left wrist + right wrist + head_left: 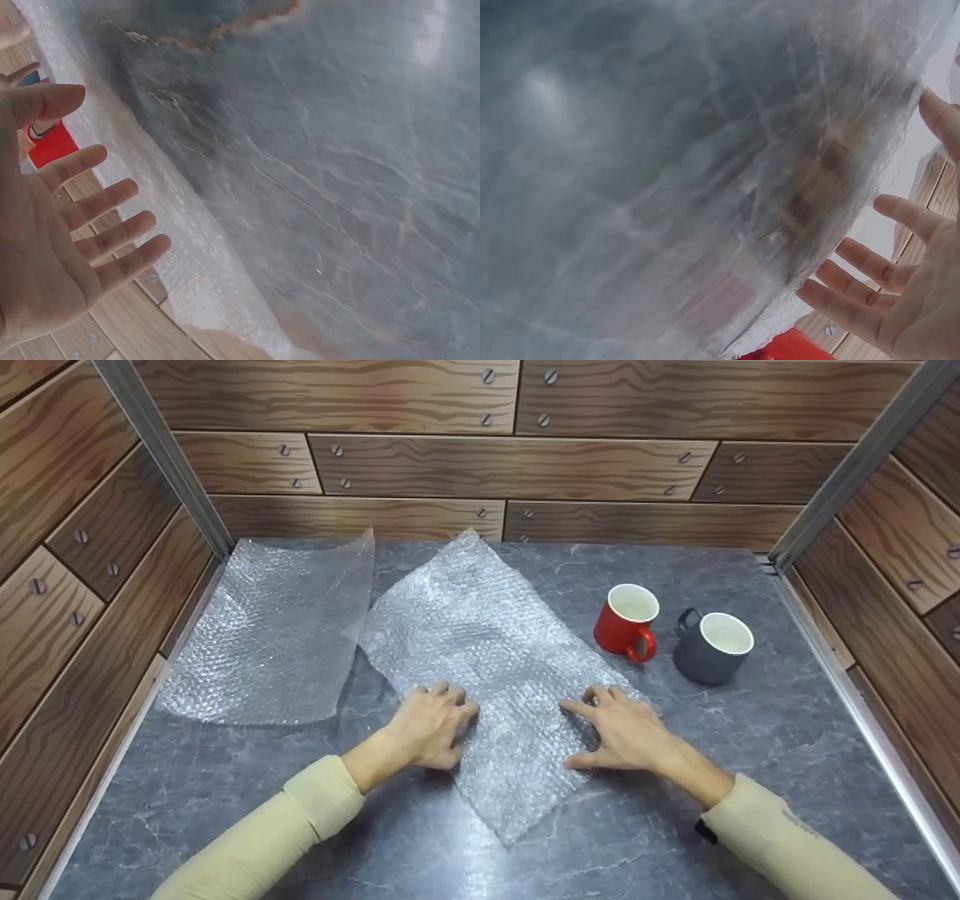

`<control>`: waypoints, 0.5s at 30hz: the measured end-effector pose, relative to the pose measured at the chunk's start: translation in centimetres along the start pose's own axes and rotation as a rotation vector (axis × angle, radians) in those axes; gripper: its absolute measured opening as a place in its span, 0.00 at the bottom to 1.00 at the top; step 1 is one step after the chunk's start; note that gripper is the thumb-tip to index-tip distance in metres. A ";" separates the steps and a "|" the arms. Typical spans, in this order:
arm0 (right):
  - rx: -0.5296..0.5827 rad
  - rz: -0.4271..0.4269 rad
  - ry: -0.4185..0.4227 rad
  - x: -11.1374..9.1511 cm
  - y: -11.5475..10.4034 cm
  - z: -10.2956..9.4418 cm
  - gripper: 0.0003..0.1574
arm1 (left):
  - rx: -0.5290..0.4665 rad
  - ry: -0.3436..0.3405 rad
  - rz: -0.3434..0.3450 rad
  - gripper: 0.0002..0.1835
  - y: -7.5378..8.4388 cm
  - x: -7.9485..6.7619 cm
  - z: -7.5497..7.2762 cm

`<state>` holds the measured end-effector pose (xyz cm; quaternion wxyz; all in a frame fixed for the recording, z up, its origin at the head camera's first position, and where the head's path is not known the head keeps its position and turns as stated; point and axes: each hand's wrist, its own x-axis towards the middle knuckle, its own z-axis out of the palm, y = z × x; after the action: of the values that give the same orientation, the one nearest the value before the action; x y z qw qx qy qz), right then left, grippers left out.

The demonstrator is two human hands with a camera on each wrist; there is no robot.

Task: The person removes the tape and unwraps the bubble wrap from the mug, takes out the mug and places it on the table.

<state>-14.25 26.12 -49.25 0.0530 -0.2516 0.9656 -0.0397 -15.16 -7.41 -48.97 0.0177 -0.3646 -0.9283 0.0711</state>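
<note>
A sheet of bubble wrap lies turned cornerwise on the table, one corner pointing toward me. My left hand is at its left edge, and the left wrist view shows that hand with fingers spread and fairly straight. At the right edge of the same sheet is my right hand, thumb apart from the fingers. Its fingers look extended in the right wrist view. Neither hand grips anything; whether the fingertips press on the wrap, I cannot tell.
Another bubble wrap sheet lies at the left. A red mug and a dark grey mug stand upright at the right, beyond my right hand. Wood-patterned walls enclose the grey marbled table at back and sides.
</note>
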 end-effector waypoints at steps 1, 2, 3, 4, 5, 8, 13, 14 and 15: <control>-0.005 0.001 0.000 0.1 -0.1 0.0 0.59 | -0.001 0.005 0.004 0.29 0.1 0.0 0.0; -0.010 0.004 -0.003 0.2 -0.2 0.0 0.59 | -0.001 0.009 0.008 0.29 0.3 0.0 -0.1; -0.016 0.003 -0.003 0.3 -0.3 0.0 0.59 | -0.001 0.012 0.012 0.29 0.4 -0.1 -0.1; -0.018 0.001 -0.002 0.4 -0.3 0.0 0.59 | -0.005 0.015 0.016 0.29 0.6 -0.1 -0.1; -0.020 -0.001 -0.004 0.5 -0.4 0.0 0.59 | -0.007 0.015 0.019 0.29 0.7 -0.1 -0.1; -0.023 -0.007 -0.007 0.8 -0.7 0.1 0.59 | -0.008 0.010 0.028 0.30 1.2 -0.1 -0.1; -0.032 0.001 -0.004 1.1 -1.2 0.0 0.60 | -0.010 0.005 0.043 0.33 2.1 -0.1 -0.2; -0.033 0.006 -0.002 1.1 -1.3 0.0 0.60 | -0.008 0.004 0.048 0.34 2.3 -0.1 -0.2; -0.034 0.010 -0.001 1.2 -1.4 0.0 0.60 | -0.008 0.001 0.053 0.34 2.4 -0.1 -0.1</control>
<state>-14.61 24.35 -49.21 0.0494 -0.2475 0.9674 -0.0228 -13.43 -5.69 -49.18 0.0149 -0.3891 -0.9186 0.0673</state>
